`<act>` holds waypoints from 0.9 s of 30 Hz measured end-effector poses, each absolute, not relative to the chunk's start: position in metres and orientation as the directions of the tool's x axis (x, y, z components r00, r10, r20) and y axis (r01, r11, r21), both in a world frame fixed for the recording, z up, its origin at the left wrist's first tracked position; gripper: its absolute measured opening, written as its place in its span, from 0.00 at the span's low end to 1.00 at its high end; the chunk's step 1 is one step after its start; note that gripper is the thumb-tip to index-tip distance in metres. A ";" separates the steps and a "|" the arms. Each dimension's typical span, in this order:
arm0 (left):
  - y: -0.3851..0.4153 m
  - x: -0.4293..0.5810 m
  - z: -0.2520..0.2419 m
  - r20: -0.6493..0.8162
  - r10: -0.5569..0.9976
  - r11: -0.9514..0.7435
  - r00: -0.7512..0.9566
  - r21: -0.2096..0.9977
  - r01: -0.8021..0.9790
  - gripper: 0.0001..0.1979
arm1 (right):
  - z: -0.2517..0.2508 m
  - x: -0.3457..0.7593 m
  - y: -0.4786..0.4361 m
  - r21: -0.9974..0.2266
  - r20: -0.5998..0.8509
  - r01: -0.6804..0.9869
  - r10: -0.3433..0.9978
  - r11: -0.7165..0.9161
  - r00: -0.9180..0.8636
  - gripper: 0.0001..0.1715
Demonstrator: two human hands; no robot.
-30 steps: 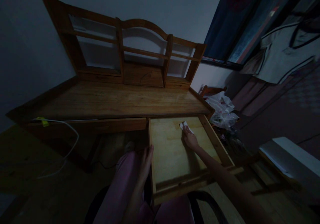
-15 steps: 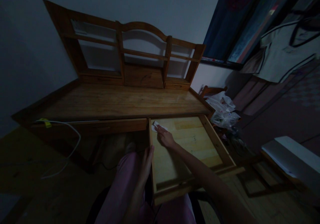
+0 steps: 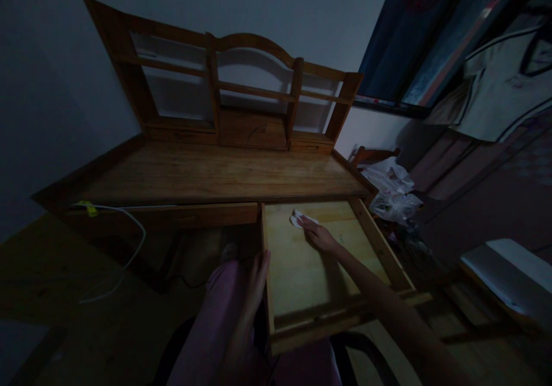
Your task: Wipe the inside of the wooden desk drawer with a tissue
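Note:
A wooden desk has one drawer [image 3: 379,242] pulled out on the right, its pale bottom bare. My right hand [image 3: 318,236] reaches into the drawer and presses a small white cloth [image 3: 296,219] flat against the bottom near the back, fingers laid over it. My left hand [image 3: 257,275] lies open along the drawer's left outer wall, fingers stretched forward, resting on my thigh in pink trousers.
The desk top [image 3: 215,173] carries a wooden shelf unit [image 3: 241,95] against the wall. A white cable [image 3: 129,230] hangs off the desk's left front. Plastic bags [image 3: 390,190] sit on a chair at the right. A white bench edge [image 3: 504,271] stands far right.
My right hand slid the cloth from the drawer's back right to its back left corner, then back toward the middle. The left hand stayed put.

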State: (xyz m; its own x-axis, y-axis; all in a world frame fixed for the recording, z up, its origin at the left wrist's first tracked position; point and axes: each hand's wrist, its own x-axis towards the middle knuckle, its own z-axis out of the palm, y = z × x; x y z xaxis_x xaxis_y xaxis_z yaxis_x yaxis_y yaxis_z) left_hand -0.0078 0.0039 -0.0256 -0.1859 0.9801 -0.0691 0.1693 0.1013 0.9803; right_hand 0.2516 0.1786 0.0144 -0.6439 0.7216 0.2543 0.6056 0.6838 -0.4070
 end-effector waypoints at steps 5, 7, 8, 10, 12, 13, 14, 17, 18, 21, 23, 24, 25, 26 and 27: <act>0.004 -0.008 -0.023 -0.159 0.971 0.186 -0.178 0.972 0.144 0.30 | 0.010 0.353 0.190 -0.328 0.180 0.863 0.922 0.384 -0.342 0.31; 0.004 -0.008 -0.020 -0.180 0.966 0.204 -0.185 0.972 0.116 0.31 | 0.007 0.392 0.187 -0.229 0.147 0.944 0.967 0.237 -0.207 0.32; 0.004 -0.007 -0.018 -0.189 0.963 0.211 -0.194 0.973 0.097 0.32 | 0.005 0.408 0.184 -0.160 0.127 0.969 0.978 0.187 -0.168 0.33; 0.005 -0.005 -0.013 -0.194 0.961 0.211 -0.198 0.975 0.071 0.32 | 0.003 0.431 0.177 -0.067 0.098 0.990 0.988 0.127 -0.120 0.35; 0.004 -0.004 -0.007 -0.194 0.962 0.209 -0.192 0.976 0.059 0.30 | 0.002 0.440 0.171 -0.015 0.076 0.995 0.992 0.098 -0.097 0.38; 0.003 -0.004 -0.004 -0.199 0.962 0.212 -0.188 0.976 0.052 0.30 | 0.002 0.440 0.169 0.002 0.068 0.996 0.994 0.089 -0.089 0.38; 0.002 -0.003 -0.001 -0.208 0.960 0.220 -0.187 0.975 0.044 0.30 | 0.001 0.439 0.168 0.021 0.060 0.997 0.995 0.079 -0.080 0.38; 0.001 -0.003 0.003 -0.232 0.954 0.244 -0.190 0.969 0.038 0.32 | 0.001 0.432 0.168 0.068 0.046 0.996 0.997 0.052 -0.055 0.37; 0.001 -0.003 0.002 -0.229 0.955 0.242 -0.190 0.969 0.047 0.32 | 0.001 0.430 0.168 0.083 0.044 0.996 0.998 0.044 -0.048 0.36; 0.002 -0.004 -0.002 -0.201 0.963 0.220 -0.179 0.971 0.095 0.31 | 0.001 0.426 0.169 0.126 0.039 0.991 0.998 0.033 -0.038 0.37; 0.002 -0.004 -0.003 -0.193 0.966 0.216 -0.173 0.969 0.124 0.31 | 0.002 0.426 0.169 0.151 0.029 0.988 0.999 0.037 -0.042 0.37; 0.003 -0.005 -0.002 -0.196 0.966 0.219 -0.170 0.967 0.129 0.31 | 0.002 0.425 0.168 0.162 0.021 0.986 0.999 0.042 -0.046 0.37; 0.003 -0.005 -0.002 -0.199 0.965 0.222 -0.167 0.967 0.127 0.32 | 0.002 0.425 0.167 0.170 0.013 0.984 0.999 0.049 -0.052 0.38; 0.003 -0.005 0.000 -0.205 0.965 0.226 -0.166 0.967 0.121 0.32 | 0.003 0.425 0.166 0.177 0.006 0.983 0.998 0.057 -0.059 0.38; 0.003 -0.005 0.001 -0.212 0.963 0.232 -0.168 0.966 0.111 0.32 | 0.003 0.426 0.165 0.181 0.000 0.981 0.998 0.065 -0.066 0.39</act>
State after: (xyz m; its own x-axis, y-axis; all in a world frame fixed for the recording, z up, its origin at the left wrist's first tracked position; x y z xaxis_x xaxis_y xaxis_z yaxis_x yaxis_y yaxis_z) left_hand -0.0047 0.0026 0.0011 -0.1681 0.9627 -0.2119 0.1112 0.2321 0.9663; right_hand 0.4256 0.1652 0.0029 -0.0662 0.9978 0.0000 0.9814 0.0651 0.1806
